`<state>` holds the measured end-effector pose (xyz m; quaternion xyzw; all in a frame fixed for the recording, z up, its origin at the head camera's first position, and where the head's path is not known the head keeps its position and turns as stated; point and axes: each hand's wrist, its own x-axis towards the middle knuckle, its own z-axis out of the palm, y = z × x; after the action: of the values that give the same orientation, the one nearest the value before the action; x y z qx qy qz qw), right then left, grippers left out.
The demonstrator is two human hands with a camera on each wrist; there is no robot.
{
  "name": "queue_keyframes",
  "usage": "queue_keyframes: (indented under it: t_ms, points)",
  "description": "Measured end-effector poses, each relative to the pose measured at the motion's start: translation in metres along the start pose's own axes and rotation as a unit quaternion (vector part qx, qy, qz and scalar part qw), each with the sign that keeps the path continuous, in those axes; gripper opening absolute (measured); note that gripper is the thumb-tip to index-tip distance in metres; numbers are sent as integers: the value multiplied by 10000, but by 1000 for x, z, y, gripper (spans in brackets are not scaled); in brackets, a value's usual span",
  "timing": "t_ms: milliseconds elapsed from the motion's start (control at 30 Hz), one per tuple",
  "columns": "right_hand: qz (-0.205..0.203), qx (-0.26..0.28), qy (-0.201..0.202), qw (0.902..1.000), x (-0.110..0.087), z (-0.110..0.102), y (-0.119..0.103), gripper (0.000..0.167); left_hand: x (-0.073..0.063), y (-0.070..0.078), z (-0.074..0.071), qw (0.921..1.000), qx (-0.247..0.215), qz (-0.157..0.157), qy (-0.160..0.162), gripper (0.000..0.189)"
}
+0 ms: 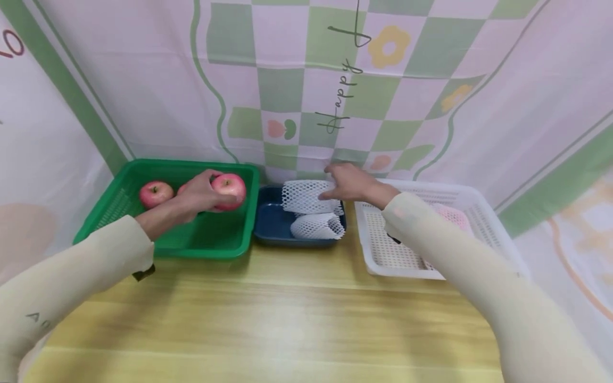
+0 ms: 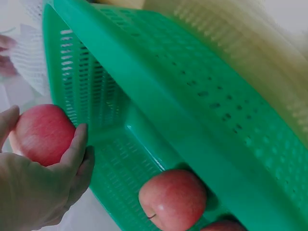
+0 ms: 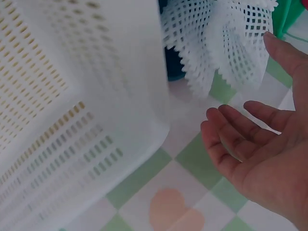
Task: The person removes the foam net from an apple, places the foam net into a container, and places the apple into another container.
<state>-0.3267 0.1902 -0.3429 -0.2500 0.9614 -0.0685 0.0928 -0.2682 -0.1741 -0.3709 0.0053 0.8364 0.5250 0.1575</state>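
A red apple (image 1: 229,186) is gripped by the left hand (image 1: 193,196) — thumb and fingers curled round it — above the green basket (image 1: 191,253), near the side next to the blue tray (image 1: 272,219). Two more apples are held in that basket, one (image 1: 156,194) plainly seen and one partly hidden by the left hand. Two white foam nets are laid in the tray, one (image 1: 303,194) behind the other (image 1: 311,227). By the rear net the right hand (image 1: 351,183) is held with thumb and fingers apart; whether the net is touched cannot be told. A white basket (image 1: 394,261), with pink netting (image 1: 452,215) inside, is set alongside on the wooden surface (image 1: 282,314).
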Motion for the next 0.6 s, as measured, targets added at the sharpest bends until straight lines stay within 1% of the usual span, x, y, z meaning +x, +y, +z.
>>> queue_keyframes:
  t_ms: [133, 267, 367, 600]
  points:
    - [12, -19, 117, 9999, -14, -5, 10, 82, 5, -4, -3, 9999, 110, -100, -12, 94]
    - [76, -152, 212, 9996, -32, -9, 20, 77, 9, -4, -3, 9997, 156, -170, -34, 89]
    - [193, -278, 191, 9992, -46, -12, 26, 75, 12, -4, -5, 9996, 201, -194, -48, 87]
    - [376, -504, 159, 9979, -84, -20, 43, 74, 18, -3, -14, 9981, 541, -295, -76, 91]
